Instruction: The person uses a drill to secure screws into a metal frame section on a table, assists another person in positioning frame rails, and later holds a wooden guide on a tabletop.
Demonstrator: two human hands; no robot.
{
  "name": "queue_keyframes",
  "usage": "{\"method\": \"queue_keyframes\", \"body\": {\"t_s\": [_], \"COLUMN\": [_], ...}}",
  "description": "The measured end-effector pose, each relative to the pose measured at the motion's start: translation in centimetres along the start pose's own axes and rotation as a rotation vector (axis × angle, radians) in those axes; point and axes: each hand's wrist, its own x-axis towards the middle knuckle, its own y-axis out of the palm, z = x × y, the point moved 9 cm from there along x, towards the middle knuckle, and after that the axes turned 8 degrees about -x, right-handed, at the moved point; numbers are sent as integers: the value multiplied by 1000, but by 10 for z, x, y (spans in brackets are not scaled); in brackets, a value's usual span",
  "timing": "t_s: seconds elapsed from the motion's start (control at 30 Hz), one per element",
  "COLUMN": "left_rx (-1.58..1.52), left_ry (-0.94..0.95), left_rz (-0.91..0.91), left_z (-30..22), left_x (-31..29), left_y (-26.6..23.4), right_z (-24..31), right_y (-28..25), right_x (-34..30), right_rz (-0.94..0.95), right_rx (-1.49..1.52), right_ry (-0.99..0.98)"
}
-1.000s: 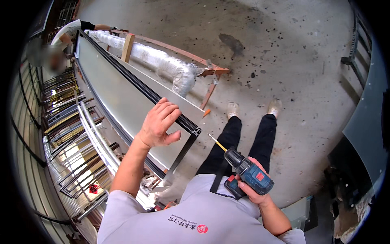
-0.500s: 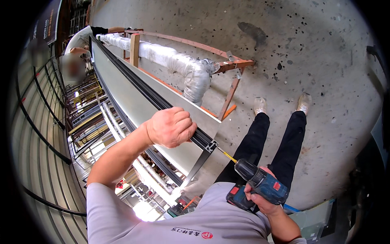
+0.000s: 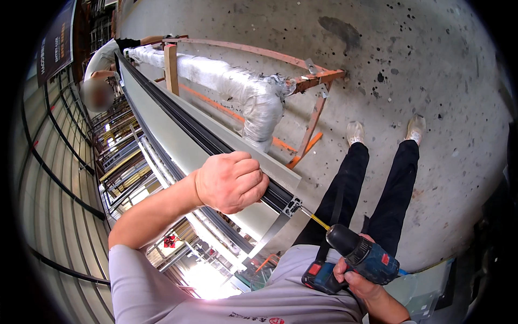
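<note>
At near end of long black bar (image 3: 189,127), left hand (image 3: 232,182) clenched around bar, knuckles up. Right hand (image 3: 362,283) grasps handle of blue cordless drill (image 3: 375,263) near waist. Yellow-shafted bit (image 3: 319,220) points at bar's end; whether tip touches, cannot tell. Pale panel (image 3: 162,130) lies along bar; plastic-wrapped bundle (image 3: 216,75) on other side. Co-worker (image 3: 104,58) at bar's far end.

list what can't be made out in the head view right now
In the head view:
- Fingertips of the left hand: hidden behind its knuckles and the profile.
- Drill trigger: hidden by the drill body and right hand.
- Bit tip: too small to tell what it touches.
- Co-worker's head: blurred.
- Shirt: cut off by the lower edge.
</note>
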Motion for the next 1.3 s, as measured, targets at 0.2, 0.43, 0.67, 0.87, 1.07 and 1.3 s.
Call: {"method": "queue_keyframes", "body": {"t_s": [0.2,0.43,0.67,0.87,1.07,1.3], "left_rx": [16,4,5,-85,-30,-105], "left_ry": [8,-9,-16,-141,-348,-336], "left_rz": [-19,7,-6,-125,-265,-227], "left_z": [0,1,0,4,-17,-23], "left_x": [1,3,4,10,40,42], "left_y": [-1,-2,-3,-14,5,9], "right_z": [0,5,8,13,26,30], "right_y": [-6,-10,-15,-10,-6,-19], "right_x": [-2,-6,-12,-8,-7,-11], "right_rz": [-3,-15,-15,-11,-67,-58], "right_rx": [-1,1,-50,-57,-73,-243], "right_ry": [9,-13,-35,-44,-55,-82]}}
